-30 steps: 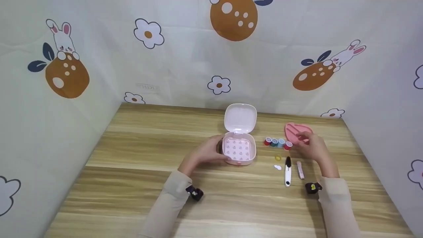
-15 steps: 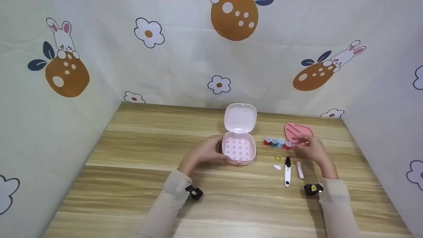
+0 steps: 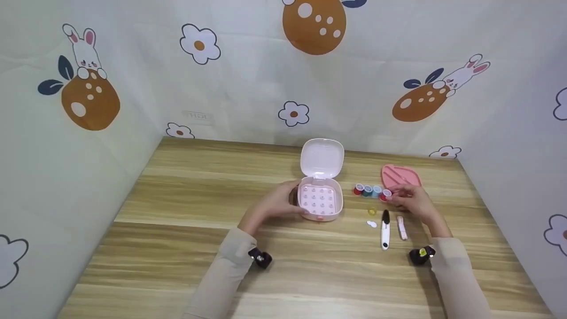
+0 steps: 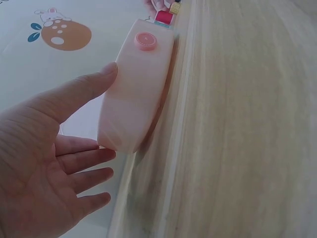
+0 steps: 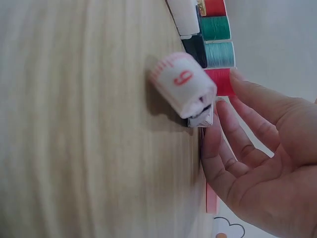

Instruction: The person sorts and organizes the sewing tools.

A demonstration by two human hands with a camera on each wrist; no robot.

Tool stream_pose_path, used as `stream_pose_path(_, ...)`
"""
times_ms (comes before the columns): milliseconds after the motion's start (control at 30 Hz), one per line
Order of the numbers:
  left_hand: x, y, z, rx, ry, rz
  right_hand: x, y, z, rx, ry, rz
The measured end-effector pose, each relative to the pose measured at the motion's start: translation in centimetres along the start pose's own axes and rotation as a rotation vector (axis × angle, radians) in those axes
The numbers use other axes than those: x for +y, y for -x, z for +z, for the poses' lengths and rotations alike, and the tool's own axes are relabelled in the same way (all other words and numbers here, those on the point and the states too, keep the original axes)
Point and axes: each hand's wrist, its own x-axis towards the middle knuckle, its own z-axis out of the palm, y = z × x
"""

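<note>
In the head view an open pale pink box (image 3: 320, 198) has a dotted lining and its lid (image 3: 322, 158) tilted back. My left hand (image 3: 279, 201) holds its left side, thumb at the front; in the left wrist view the thumb (image 4: 91, 89) touches the box wall (image 4: 136, 89) and the other fingers lie behind it. Several thread spools stand in a row to the right, red, green, light blue (image 3: 376, 191) and red. My right hand (image 3: 414, 201) is at the end red spool (image 5: 224, 82); its thumb (image 5: 260, 96) touches it, with fingers on the other side.
A pink strawberry-shaped tray (image 3: 401, 173) lies behind the right hand. In front are a yellow ring (image 3: 372, 212), a white cloud-shaped piece (image 3: 371, 224), a white tool with a black tip (image 3: 386, 230) and a rolled tape measure (image 3: 402, 228). Patterned cloth walls stand around the table.
My right hand has moved left and slightly down from over the pink tray to the end red spool, and its fingers have closed on it. The left hand stays at the box.
</note>
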Motion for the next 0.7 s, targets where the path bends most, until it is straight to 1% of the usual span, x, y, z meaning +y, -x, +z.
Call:
stream_pose_path(67, 0.03, 0.03, -0.01, 0.003, 0.006, 0.006, 0.14, -0.01, 0.00, -0.005, -0.032, 0.007)
stream_pose_path(233, 0.03, -0.01, 0.00, 0.001, 0.019, 0.012, 0.34, -0.07, 0.08, 0.003, -0.054, 0.009)
stream_pose_path(467, 0.02, -0.06, -0.03, -0.005, -0.016, -0.016, 0.34, 0.01, 0.21, 0.010, -0.100, 0.004)
stream_pose_path(567, 0.02, -0.11, -0.01, -0.006, 0.006, -0.015, 0.19, 0.15, 0.15, 0.004, -0.125, 0.010)
stream_pose_path(700, -0.06, -0.12, 0.01, -0.006, 0.026, -0.002, -0.14, 0.31, -0.08, -0.002, -0.125, 0.016)
